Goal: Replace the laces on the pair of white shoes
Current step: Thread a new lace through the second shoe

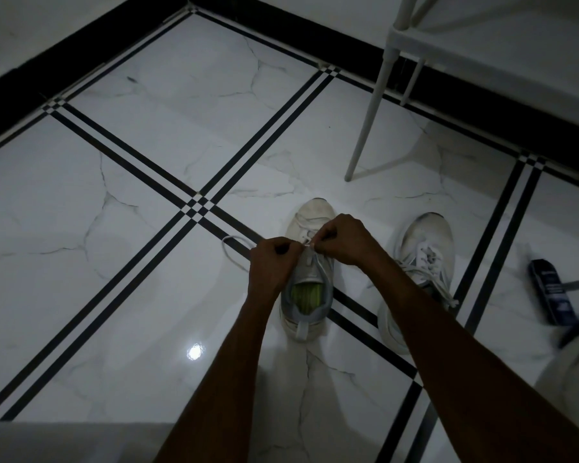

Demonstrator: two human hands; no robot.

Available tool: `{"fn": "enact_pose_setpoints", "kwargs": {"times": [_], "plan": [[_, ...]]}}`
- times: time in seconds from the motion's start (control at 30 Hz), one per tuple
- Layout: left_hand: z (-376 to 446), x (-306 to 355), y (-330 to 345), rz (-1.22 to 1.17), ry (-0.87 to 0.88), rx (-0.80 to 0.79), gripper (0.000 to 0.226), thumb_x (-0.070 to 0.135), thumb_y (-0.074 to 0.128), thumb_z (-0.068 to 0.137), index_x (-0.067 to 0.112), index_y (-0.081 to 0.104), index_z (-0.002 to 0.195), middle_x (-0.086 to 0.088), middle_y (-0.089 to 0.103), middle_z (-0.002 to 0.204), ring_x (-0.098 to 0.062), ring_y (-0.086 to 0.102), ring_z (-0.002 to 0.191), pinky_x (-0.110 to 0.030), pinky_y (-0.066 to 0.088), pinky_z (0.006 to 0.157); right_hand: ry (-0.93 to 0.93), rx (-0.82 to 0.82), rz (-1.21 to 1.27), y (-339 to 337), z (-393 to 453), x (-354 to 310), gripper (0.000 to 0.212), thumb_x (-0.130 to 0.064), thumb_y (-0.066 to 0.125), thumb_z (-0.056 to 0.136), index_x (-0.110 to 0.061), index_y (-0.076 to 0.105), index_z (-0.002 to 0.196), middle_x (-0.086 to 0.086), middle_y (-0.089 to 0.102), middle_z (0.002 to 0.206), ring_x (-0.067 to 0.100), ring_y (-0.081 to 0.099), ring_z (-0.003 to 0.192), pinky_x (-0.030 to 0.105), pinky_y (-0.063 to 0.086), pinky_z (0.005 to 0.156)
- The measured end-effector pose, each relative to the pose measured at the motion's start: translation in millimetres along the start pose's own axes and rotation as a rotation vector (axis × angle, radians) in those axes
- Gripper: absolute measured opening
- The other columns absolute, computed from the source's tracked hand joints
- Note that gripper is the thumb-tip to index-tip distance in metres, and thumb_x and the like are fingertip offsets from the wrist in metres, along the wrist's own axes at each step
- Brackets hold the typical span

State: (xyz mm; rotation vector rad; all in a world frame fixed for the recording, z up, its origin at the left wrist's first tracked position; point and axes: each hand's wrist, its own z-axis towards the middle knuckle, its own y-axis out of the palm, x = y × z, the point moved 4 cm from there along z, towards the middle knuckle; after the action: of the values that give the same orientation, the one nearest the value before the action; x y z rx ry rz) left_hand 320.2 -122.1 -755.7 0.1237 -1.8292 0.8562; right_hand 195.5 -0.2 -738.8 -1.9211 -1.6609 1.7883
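Both hands are doing fiddly work here: the right hand [343, 238] has its fingertips pinched on the white lace [310, 243] right at the lower eyelets, and the left hand [271, 262] is curled tight on the same lace just beside it, knuckles up, so which of its fingers actually clamp it I can't tell. They're working over the left sneaker [310, 275], the one with the green insole [306, 295] showing and the tongue mostly bare, so my guess is the lacing has only just started near the toe. A loose loop of lace trails off onto the tile [131, 262] to the left. If you're at this step, my advice: even up both lace ends before going further, keep the lace flat and untwisted as it goes through each eyelet, and pull it snug but not so hard that the eyelet rows pucker. Feed the tip from the same side every time so the crossings look consistent. The other sneaker [422, 262] sits just to the right, toe pointing the same way, and looks fully laced with its ends flopped loose over the side. Further right there's a dark blue box [550, 289] on the floor, maybe lace packaging, too blurry to read. A white chair leg [370, 108] stands beyond the shoes.
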Motion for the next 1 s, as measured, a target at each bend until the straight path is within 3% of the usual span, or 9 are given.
{"fn": "enact_pose_setpoints", "kwargs": {"times": [0.07, 0.17, 0.3, 0.5, 0.67, 0.8, 0.9, 0.97, 1.0], "plan": [[-1, -6, 0, -0.077, -0.037, -0.011, 0.030, 0.031, 0.065, 0.093, 0.009, 0.074, 0.073, 0.000, 0.065, 0.060, -0.005, 0.057, 0.054, -0.029, 0.044, 0.052, -0.008, -0.016, 0.003, 4, -1, -1, 0.008, -0.013, 0.076, 0.079, -0.011, 0.081, 0.085, 0.004, 0.076, 0.084, 0.002, 0.058, 0.068, -0.001, 0.038, 0.055], [-1, -11, -3, -0.159, -0.068, -0.017, 0.044, 0.048, 0.060, 0.083, 0.007, 0.077, 0.081, -0.018, 0.070, 0.072, -0.041, 0.067, 0.073, -0.052, 0.055, 0.062, -0.022, 0.007, 0.020, 10, -1, 0, 0.007, -0.011, 0.076, 0.079, -0.009, 0.082, 0.082, 0.006, 0.076, 0.079, -0.002, 0.055, 0.059, 0.001, 0.038, 0.054], [-3, -14, -4, -0.209, -0.116, -0.025, 0.041, 0.047, 0.062, 0.080, 0.010, 0.079, 0.083, -0.019, 0.072, 0.077, -0.045, 0.067, 0.081, -0.059, 0.058, 0.069, -0.036, 0.019, 0.034, 14, -1, 0, 0.007, -0.008, 0.075, 0.078, -0.005, 0.081, 0.079, 0.010, 0.075, 0.074, 0.005, 0.060, 0.057, 0.004, 0.040, 0.052], [-5, -12, -4, -0.237, -0.151, -0.019, 0.041, 0.048, 0.062, 0.080, 0.012, 0.079, 0.086, -0.019, 0.073, 0.080, -0.045, 0.068, 0.084, -0.060, 0.057, 0.071, -0.019, -0.019, 0.063, 17, 0, 0, 0.007, -0.009, 0.075, 0.075, -0.008, 0.081, 0.076, 0.008, 0.075, 0.071, 0.018, 0.069, 0.068, 0.010, 0.044, 0.055], [-6, -11, -3, -0.277, -0.171, -0.067, 0.019, 0.029, 0.063, 0.094, 0.024, 0.080, 0.087, -0.009, 0.076, 0.083, -0.033, 0.070, 0.089, -0.052, 0.059, 0.079, -0.025, 0.041, 0.083, 19, -2, -1, 0.005, -0.010, 0.077, 0.075, -0.007, 0.081, 0.075, 0.007, 0.074, 0.071, 0.001, 0.060, 0.057, 0.005, 0.041, 0.054], [-6, -17, -2, -0.395, -0.173, -0.125, 0.016, 0.021, 0.064, 0.098, 0.016, 0.078, 0.103, -0.004, 0.077, 0.096, -0.021, 0.071, 0.097, -0.037, 0.059, 0.081, -0.010, 0.089, 0.161, 22, -5, -3, 0.005, -0.013, 0.082, 0.076, -0.010, 0.081, 0.079, 0.001, 0.072, 0.074, -0.005, 0.059, 0.061, 0.004, 0.041, 0.061], [-6, -17, 0, -0.400, -0.153, -0.046, 0.012, 0.013, 0.070, 0.094, 0.009, 0.077, 0.103, -0.001, 0.077, 0.096, -0.010, 0.071, 0.091, -0.025, 0.056, 0.077, 0.018, 0.286, -0.099, 24, -10, -7, 0.007, -0.022, 0.082, 0.076, -0.021, 0.075, 0.074, 0.002, 0.061, 0.099, 0.015, 0.053, 0.097, 0.030, 0.048, 0.079], [-5, -16, 4, -0.351, -0.160, 0.001, 0.011, 0.015, 0.070, 0.094, 0.010, 0.077, 0.102, 0.000, 0.077, 0.093, -0.008, 0.072, 0.087, -0.027, 0.058, 0.074, 0.025, 0.324, -0.261, 17, -13, -16, 0.009, -0.026, 0.079, 0.079, -0.021, 0.072, 0.076, 0.004, 0.056, 0.103, 0.022, 0.048, 0.102, 0.038, 0.047, 0.080], [-5, -18, 6, -0.330, -0.166, 0.019, 0.013, 0.018, 0.070, 0.094, 0.010, 0.076, 0.102, 0.000, 0.077, 0.093, -0.010, 0.072, 0.086, -0.031, 0.060, 0.075, 0.029, 0.255, -0.247, 14, -11, -17, 0.014, -0.029, 0.077, 0.082, -0.017, 0.072, 0.076, 0.005, 0.060, 0.098, 0.021, 0.054, 0.098, 0.036, 0.048, 0.078]]}}
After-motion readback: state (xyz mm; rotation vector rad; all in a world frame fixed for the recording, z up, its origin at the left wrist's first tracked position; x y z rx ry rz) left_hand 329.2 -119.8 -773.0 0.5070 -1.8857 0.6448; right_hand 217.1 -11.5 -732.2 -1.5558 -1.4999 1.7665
